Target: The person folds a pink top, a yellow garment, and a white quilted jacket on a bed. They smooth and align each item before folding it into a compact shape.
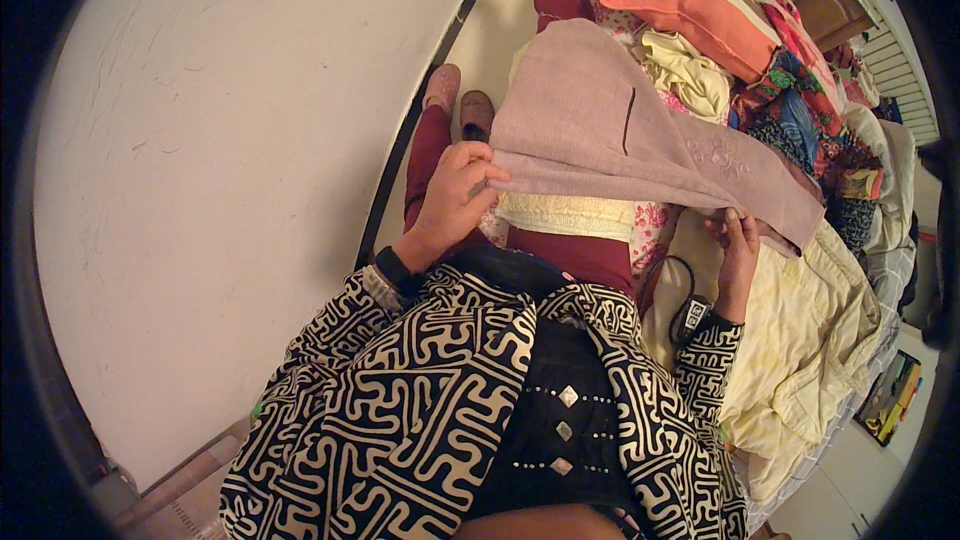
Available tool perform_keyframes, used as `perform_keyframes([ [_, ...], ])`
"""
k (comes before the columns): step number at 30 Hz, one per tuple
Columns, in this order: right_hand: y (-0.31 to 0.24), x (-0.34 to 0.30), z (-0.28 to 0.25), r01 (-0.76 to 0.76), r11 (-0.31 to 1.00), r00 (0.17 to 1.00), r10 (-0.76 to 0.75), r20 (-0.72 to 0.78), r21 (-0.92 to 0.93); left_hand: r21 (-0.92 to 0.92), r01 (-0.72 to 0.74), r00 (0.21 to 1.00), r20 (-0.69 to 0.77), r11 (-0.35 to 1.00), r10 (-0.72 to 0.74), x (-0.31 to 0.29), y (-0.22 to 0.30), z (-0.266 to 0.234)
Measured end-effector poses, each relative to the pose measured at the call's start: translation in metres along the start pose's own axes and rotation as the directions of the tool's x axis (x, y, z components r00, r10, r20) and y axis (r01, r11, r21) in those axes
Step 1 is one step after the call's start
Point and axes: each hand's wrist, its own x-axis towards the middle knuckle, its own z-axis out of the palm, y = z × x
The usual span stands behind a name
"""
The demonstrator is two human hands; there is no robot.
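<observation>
Your left fingers and right fingers pinch the mauve cloth along its near edge; white-marked black box below it

Black-and-cream maze-patterned jacket, black top with diamond-shaped studs, dark red trousers, black wristband

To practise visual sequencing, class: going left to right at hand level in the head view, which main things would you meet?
White wall, left hand, pale yellow towel, right hand, right end of the mauve cloth, dark patterned cloth.
</observation>
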Motion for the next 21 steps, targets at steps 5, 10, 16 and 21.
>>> perform_keyframes([
  [5,-0.001,-0.002,0.001,-0.01,1.0,1.0,0.011,-0.019,0.02,0.069,-0.125,0.992,0.016,0.99,0.124,0.003,0.003,-0.002],
  [10,0.0,-0.001,0.002,-0.031,0.998,0.999,0.033,-0.022,0.063,-0.348,0.228,0.973,0.123,0.909,-0.196,0.002,-0.015,0.008],
  [16,0.002,-0.001,0.002,-0.032,0.996,0.999,0.034,-0.019,0.08,-0.432,0.348,0.938,0.155,0.832,-0.311,0.005,-0.035,0.021],
  [21,0.003,-0.001,0.002,-0.039,0.996,0.999,0.04,-0.019,0.085,-0.22,0.1,0.993,-0.034,0.97,-0.11,0.001,-0.036,0.02],
])
